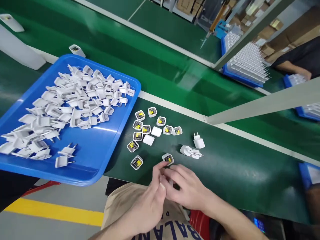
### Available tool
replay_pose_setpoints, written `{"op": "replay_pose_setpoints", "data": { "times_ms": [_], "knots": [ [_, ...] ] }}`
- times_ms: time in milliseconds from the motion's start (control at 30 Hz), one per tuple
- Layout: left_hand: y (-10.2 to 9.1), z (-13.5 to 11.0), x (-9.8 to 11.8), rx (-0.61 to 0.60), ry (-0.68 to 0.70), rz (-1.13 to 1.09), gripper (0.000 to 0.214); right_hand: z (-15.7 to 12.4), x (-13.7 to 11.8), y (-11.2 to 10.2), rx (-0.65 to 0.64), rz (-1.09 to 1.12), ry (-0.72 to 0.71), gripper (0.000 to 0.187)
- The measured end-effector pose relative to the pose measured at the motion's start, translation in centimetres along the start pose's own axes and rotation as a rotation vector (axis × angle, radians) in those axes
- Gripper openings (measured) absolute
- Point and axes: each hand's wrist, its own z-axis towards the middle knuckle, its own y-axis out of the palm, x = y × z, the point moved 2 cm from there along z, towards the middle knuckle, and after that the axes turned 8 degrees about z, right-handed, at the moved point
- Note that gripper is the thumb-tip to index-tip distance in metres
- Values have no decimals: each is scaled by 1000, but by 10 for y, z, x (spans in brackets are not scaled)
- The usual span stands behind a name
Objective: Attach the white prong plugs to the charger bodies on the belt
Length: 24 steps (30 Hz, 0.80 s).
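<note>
My left hand (147, 203) and my right hand (186, 186) meet at the near edge of the green bench, fingers curled and pressed together around a small white part that is mostly hidden. Just beyond the fingertips lies an open white charger housing (167, 158) with a yellow part inside. Several more such housings (145, 128) lie in a cluster further back. Three assembled white plugs (193, 148) lie to the right of them. A blue tray (100, 156) at the left holds a heap of white plug covers with pins (67, 106).
A green conveyor belt (160, 63) runs behind the bench, with a white housing (76, 50) on it. Another person's arm (292, 66) works at the far right beside blue trays of white parts (246, 61). A grey metal bar (262, 103) crosses on the right.
</note>
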Motion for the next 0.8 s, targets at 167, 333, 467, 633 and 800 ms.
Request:
{"op": "replay_pose_setpoints", "data": {
  "times_ms": [167,333,467,633,800],
  "knots": [
    [3,7,3,-59,50,178,56,-40,1,17,329,374,347,24],
    [6,47,-1,206,214,610,44,-65,3,26,619,748,740,34],
    [19,70,-13,191,319,781,29,-63,-1,19,466,536,748,28],
    [18,72,-22,270,420,808,19,-49,-2,10,215,248,618,48],
    [10,73,-34,196,486,724,19,-28,-1,22,15,-59,522,36]
  ]
}}
